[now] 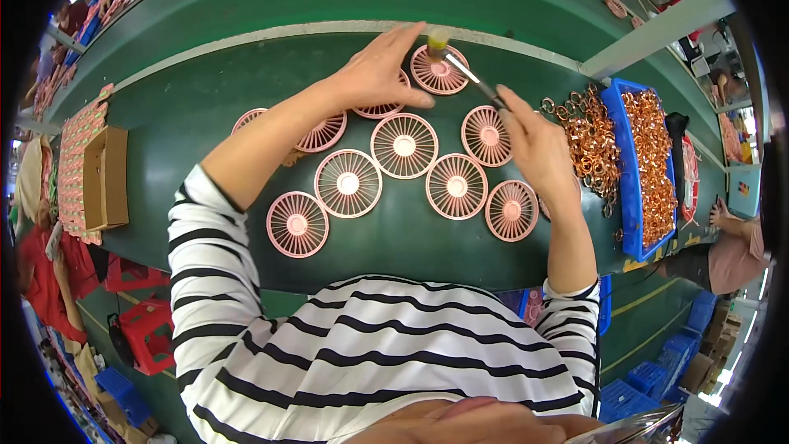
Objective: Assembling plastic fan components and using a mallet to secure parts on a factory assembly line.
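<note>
My right hand [536, 148] is closed around the handle of a small hammer [470, 74]. The hammer's yellowish head is over the farthest pink fan grille [441, 82]; whether it touches cannot be told. My left hand [380, 70] is open with its fingers spread, just left of that grille and above another pink grille [380, 110], which it partly covers. Several more round pink grilles, with spokes and pale centres, lie on the green table nearer to me, among them a middle one [404, 145]. My left forearm hides part of those at the left.
At the right, a blue bin [629, 230] holds copper-coloured rings, with a loose heap of rings [590, 144] beside it. An open cardboard box [115, 178] stands at the left by stacked pink pieces [78, 173]. A pale rail [271, 32] edges the table's far side.
</note>
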`<state>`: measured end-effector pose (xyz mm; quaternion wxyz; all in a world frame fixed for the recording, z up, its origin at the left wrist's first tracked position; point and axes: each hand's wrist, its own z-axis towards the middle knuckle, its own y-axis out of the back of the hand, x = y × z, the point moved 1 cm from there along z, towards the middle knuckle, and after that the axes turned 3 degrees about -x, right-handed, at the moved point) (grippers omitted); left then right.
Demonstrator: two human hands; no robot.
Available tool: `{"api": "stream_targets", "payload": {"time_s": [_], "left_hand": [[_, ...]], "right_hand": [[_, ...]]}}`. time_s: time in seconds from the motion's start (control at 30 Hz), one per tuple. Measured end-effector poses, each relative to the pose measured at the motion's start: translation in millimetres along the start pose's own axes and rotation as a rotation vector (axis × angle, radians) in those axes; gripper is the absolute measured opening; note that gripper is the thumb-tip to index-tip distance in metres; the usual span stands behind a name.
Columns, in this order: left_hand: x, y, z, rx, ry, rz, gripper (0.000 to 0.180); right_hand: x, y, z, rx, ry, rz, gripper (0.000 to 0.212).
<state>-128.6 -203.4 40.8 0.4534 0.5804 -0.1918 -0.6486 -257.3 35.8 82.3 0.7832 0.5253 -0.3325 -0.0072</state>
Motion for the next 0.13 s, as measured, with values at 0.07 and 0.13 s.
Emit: {"api": "stream_targets", "payload": {"time_s": [0.07,0.13], "left_hand": [[11,11,-27,0.028,0.024,0.054,0.112],[21,20,-49,0.108,0.127,0.101,0.115]], "right_hand": [[15,14,-7,-0.089,-0.042,0.185,0.035],[30,25,-12,-0.125,-0.08,0.331,0.037]]}}
